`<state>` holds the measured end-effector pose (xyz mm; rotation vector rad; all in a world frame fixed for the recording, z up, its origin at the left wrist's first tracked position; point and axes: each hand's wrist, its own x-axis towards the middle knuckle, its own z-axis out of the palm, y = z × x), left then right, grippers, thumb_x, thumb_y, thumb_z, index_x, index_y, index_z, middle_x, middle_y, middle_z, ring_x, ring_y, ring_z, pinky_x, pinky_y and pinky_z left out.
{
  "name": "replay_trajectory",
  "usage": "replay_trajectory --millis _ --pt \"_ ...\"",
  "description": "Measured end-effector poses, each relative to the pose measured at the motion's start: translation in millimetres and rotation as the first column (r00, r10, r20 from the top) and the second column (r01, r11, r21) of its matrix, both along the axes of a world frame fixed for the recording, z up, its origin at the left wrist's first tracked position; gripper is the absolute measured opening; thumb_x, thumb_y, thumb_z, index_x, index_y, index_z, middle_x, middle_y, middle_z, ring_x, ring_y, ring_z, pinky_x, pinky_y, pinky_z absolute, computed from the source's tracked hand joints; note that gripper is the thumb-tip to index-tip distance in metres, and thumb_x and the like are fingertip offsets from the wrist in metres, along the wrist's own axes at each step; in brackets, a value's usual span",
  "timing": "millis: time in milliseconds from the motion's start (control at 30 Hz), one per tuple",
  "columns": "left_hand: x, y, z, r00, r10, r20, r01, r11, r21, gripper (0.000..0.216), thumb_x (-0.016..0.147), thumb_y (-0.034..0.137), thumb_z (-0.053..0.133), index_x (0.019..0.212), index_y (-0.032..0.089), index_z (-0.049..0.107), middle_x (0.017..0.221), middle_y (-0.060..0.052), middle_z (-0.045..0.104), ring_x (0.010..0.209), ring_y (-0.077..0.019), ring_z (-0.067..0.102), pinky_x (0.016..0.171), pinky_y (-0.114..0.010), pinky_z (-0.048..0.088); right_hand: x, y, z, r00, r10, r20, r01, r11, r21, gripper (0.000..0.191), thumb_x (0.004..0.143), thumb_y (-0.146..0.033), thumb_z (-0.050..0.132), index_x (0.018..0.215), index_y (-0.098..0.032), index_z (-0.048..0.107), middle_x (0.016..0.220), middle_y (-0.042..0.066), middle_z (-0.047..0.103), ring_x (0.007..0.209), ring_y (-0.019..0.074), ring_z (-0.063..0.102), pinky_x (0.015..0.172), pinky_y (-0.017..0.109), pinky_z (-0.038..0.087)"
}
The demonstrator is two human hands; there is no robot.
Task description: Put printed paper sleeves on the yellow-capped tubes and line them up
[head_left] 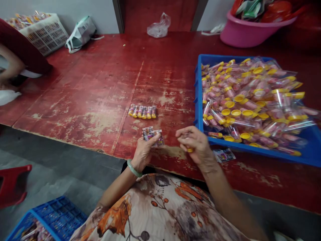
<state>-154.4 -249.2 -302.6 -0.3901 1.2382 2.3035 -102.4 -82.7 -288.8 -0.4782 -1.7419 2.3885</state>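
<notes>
Small printed packets (147, 132) are pinched between the thumb and fingers of my left hand (144, 152), near the table's front edge. My right hand (197, 145) is closed around a small clear tube with a yellow cap (190, 150), mostly covered by the fingers. Just beyond my left hand, a short row of yellow-capped tubes (142, 111) lies side by side on the table. A blue tray (199, 97) at the right holds a heap of pink-filled, yellow-capped tubes (250, 100). One printed packet (224, 155) lies by the tray's front edge, close to my right wrist.
The worn red table (100, 83) stretches back to the wall. A pink basin (247, 31), a crumpled plastic bag (159, 27), a white bag (81, 31) and a white crate (54, 35) stand along it. Another person's arm (11, 63) is at left. A blue crate (56, 217) sits below.
</notes>
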Motion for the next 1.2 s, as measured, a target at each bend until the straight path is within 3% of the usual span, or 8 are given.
replay_trajectory --millis 200,367,467,600,700,800,967,1200 --pt "1.2 -8.6 -4.4 0.999 -0.033 -0.03 0.034 0.999 0.039 0.036 0.059 0.029 0.088 0.088 0.012 0.074 0.079 -0.006 0.074 0.066 -0.0161 0.067 0.067 -0.028 0.053 -23.6 -56.8 -17.2 0.997 -0.026 0.079 0.019 0.996 0.083 0.03 0.052 -0.025 0.078 0.074 -0.018 0.059 0.062 -0.006 0.055 0.046 0.0057 0.039 0.04 0.017 0.03" --pt "-2.5 -17.9 -0.4 1.0 0.003 -0.007 -0.003 1.0 -0.007 0.037 0.053 0.029 0.09 0.081 0.011 0.073 0.074 -0.005 0.073 0.062 -0.0156 0.066 0.066 -0.028 0.053 -27.8 -54.4 -19.4 0.997 0.042 0.07 -0.044 0.998 0.037 0.032 0.055 -0.029 0.081 0.079 -0.017 0.062 0.071 -0.003 0.058 0.049 0.0062 0.042 0.042 0.019 0.033" --pt "-5.5 -20.2 3.7 0.997 0.071 0.008 -0.071 0.996 -0.052 0.039 0.049 0.029 0.091 0.079 0.011 0.072 0.074 -0.005 0.073 0.062 -0.016 0.066 0.065 -0.029 0.054 -23.3 -46.5 -19.4 0.99 0.139 0.016 -0.137 0.986 -0.092 0.033 0.065 -0.033 0.078 0.093 -0.018 0.068 0.086 0.002 0.063 0.057 0.0078 0.048 0.051 0.021 0.04" --pt "-7.9 -20.0 4.4 0.992 0.128 0.005 -0.128 0.99 -0.059 0.038 0.048 0.028 0.092 0.075 0.011 0.07 0.069 -0.001 0.07 0.057 -0.0121 0.063 0.059 -0.024 0.052 -10.1 -34.2 -17.5 0.975 0.219 -0.034 -0.222 0.956 -0.192 0.034 0.074 -0.035 0.072 0.104 -0.018 0.071 0.083 0.002 0.058 0.066 0.0098 0.049 0.06 0.024 0.045" --pt "-8.7 -17.7 3.3 0.99 0.14 0.034 -0.138 0.989 -0.044 0.038 0.047 0.028 0.092 0.071 0.012 0.067 0.064 0.001 0.067 0.054 -0.0107 0.061 0.055 -0.022 0.051 4.5 -28.5 -18.8 0.972 0.229 -0.047 -0.232 0.971 -0.054 0.04 0.075 -0.032 0.075 0.113 -0.022 0.068 0.086 0.001 0.058 0.068 0.0103 0.053 0.061 0.024 0.046" --pt "-8.6 -13.9 4.2 0.985 0.153 0.08 -0.153 0.988 -0.006 0.041 0.047 0.029 0.093 0.074 0.012 0.067 0.068 0.0 0.069 0.057 -0.0112 0.063 0.057 -0.023 0.052 17.5 -28.6 -21.6 0.98 0.154 -0.127 -0.127 0.972 0.197 0.039 0.068 -0.023 0.081 0.104 -0.024 0.067 0.085 -0.001 0.062 0.074 0.0127 0.059 0.066 0.024 0.048" --pt "-4.7 -6.4 10.8 0.978 0.145 0.147 -0.153 0.987 0.042 0.041 0.047 0.029 0.093 0.075 0.014 0.066 0.067 0.001 0.068 0.056 -0.0104 0.062 0.055 -0.021 0.051 22.1 -35.8 -17.7 0.925 0.137 -0.354 0.109 0.797 0.594 0.024 0.072 -0.017 0.079 0.088 -0.021 0.061 0.087 0.0 0.064 0.08 0.0151 0.061 0.072 0.027 0.048" --pt "0.6 -2.3 20.7 0.971 0.162 0.176 -0.175 0.983 0.061 0.045 0.042 0.028 0.094 0.074 0.015 0.065 0.068 0.003 0.067 0.06 -0.0102 0.061 0.059 -0.022 0.05 19.1 -44.5 -16.9 0.827 0.218 -0.518 0.391 0.439 0.809 0.024 0.082 -0.012 0.07 0.101 -0.02 0.057 0.096 0.007 0.06 0.086 0.0192 0.059 0.075 0.034 0.052"
